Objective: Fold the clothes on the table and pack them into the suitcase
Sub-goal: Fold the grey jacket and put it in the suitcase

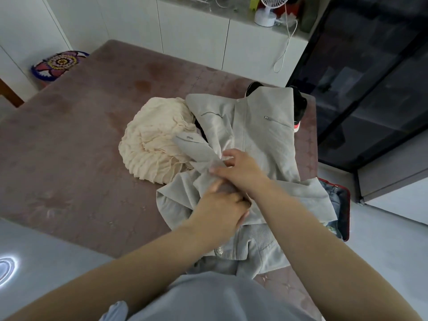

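So around the person there's a white desk fan up on the counter with its white cable dangling down the white cabinet fronts, a colourful patterned round stool off the far left corner, and a big dark glass-fronted cabinet on the right. The table with the mauve velvety cover carries the pile: a crinkly cream fabric garment bunched up just left of a light grey zip-pocket jacket, touching it, and something black with a red-and-white edge poking out from behind the jacket's far side, can't tell what it is. The jacket's hem hangs over the table's right edge and covers part of the red-rimmed suitcase lying open on the floor there. Inside it I can only make out some blue denim. Both arms cross over the jacket near the table's near-right side. The right hand pinches a folded-over sleeve, and the left hand, a bit blurry, has its fingers curled into a bunch of the jacket's cloth just below.
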A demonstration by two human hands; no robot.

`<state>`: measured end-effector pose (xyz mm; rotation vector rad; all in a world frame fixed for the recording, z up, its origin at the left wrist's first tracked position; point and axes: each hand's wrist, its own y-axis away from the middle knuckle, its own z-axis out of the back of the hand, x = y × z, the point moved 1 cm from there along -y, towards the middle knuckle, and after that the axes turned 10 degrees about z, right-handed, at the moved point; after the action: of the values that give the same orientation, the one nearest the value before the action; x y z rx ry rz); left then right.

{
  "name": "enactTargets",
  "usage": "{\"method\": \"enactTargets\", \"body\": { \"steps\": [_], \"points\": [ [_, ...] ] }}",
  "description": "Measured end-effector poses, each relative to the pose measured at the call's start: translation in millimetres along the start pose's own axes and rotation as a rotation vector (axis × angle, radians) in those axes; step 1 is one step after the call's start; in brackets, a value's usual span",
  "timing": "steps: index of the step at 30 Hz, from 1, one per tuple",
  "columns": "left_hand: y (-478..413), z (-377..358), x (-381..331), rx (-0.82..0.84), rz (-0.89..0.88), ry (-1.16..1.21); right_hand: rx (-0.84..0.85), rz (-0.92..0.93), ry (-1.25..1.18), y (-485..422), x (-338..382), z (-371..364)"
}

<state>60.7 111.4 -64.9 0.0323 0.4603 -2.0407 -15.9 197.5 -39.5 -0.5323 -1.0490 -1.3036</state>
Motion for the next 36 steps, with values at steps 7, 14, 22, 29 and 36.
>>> {"method": "enactTargets", "body": {
  "steps": [7,14,22,29,36],
  "points": [
    [41,-3,43,-0.232,0.192,0.305,-0.297,0.234,-0.536,12,-10,25],
    [32,-18,107,0.317,0.506,0.166,-0.614,0.042,-0.596,56,-77,59],
    [19,-12,137,0.430,0.670,0.434,-0.565,-0.266,-0.018,76,-160,95],
    [3,-41,128,0.334,0.837,0.425,-0.460,-0.196,0.193,0,-145,112],
    [-5,-37,121,0.093,0.933,0.438,-0.368,-0.426,0.246,-20,-153,115]
  ]
}}
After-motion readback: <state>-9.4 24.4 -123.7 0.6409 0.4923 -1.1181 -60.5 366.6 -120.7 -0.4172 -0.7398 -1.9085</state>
